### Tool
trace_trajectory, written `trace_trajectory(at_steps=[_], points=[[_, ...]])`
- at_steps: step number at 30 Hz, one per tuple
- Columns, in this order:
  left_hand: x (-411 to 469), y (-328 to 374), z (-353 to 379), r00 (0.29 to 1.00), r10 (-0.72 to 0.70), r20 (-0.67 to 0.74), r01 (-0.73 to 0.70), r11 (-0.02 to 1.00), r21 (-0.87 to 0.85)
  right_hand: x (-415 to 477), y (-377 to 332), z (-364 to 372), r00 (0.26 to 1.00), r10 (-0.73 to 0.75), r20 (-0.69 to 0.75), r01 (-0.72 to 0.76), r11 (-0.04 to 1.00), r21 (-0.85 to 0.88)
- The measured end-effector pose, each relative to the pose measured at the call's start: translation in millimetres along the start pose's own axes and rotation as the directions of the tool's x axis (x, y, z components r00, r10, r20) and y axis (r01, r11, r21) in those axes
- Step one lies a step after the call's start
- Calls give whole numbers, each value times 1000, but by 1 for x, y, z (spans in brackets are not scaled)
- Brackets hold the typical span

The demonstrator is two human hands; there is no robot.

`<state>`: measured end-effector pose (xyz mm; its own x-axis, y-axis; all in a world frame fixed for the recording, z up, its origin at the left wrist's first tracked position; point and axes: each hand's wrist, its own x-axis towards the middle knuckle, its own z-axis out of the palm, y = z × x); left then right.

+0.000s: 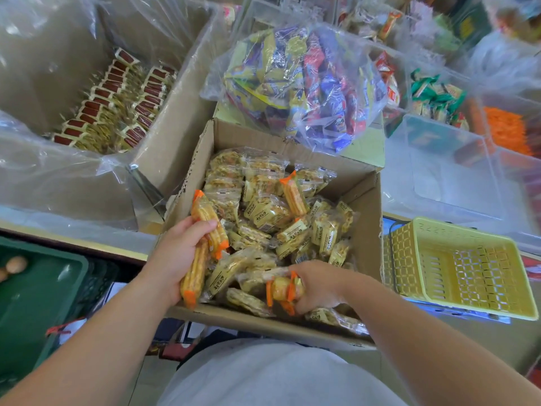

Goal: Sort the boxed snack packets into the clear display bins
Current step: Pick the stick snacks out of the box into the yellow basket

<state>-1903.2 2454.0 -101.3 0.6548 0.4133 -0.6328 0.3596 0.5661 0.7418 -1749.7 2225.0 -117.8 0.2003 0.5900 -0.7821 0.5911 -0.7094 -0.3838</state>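
An open cardboard box (363, 206) in front of me holds several yellow snack packets (265, 213). Some packets have orange ends; one such orange-ended packet (292, 194) lies on top of the pile. My left hand (178, 253) grips two long orange-ended packets (205, 227) at the box's left wall. My right hand (316, 285) is low in the box near its front edge and grips more orange-ended packets (282, 288). A clear display bin (448, 174) stands to the right behind the box.
A yellow plastic basket (465, 268) sits right of the box. A large bag-lined carton (181, 92) with red-topped packets (117, 101) is at the left. A clear bag of mixed snacks (307, 86) lies behind the box. A green crate (38, 288) is at lower left.
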Motion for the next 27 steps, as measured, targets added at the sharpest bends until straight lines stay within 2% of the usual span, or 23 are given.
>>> trace_trajectory(at_steps=[2, 4, 6, 8, 11, 14, 16, 19, 21, 24, 27], points=[[-3, 4, 5, 1000, 19, -9, -19, 999, -47, -11, 2, -2, 991, -30, -127, 46, 991, 126], [-4, 9, 12, 999, 36, -1, -36, 997, -69, -22, 4, -4, 965, -20, -262, 113, 933, 342], [-4, 14, 24, 998, 59, 27, -56, 994, -91, -32, 7, -6, 925, 2, -380, 239, 774, 586], [-6, 17, 41, 995, 87, 55, -82, 993, -85, -43, 14, -9, 880, 49, -472, 350, 605, 715], [-8, 16, 70, 985, 145, 92, -138, 987, -83, -56, 28, -16, 793, 181, -582, 483, 395, 781], [-10, 16, 108, 985, 142, 97, -138, 989, -45, -69, 52, -30, 712, 298, -636, 642, 92, 761], [-9, 16, 142, 989, 127, 74, -127, 992, -5, -82, 75, -39, 671, 288, -684, 709, 20, 704], [-9, 12, 198, 994, 99, 51, -100, 995, 10, -108, 124, -48, 637, 292, -713, 750, -24, 661], [-14, -1, 235, 996, 71, 51, -73, 997, 33, -130, 171, -49, 647, 281, -709, 740, -8, 673], [-28, -31, 281, 990, 83, 117, -81, 996, -24, -162, 252, -43, 692, 306, -654, 641, 156, 752], [-36, -54, 318, 986, 113, 122, -123, 990, 76, -173, 320, -33, 714, 447, -539, 362, 422, 831]])
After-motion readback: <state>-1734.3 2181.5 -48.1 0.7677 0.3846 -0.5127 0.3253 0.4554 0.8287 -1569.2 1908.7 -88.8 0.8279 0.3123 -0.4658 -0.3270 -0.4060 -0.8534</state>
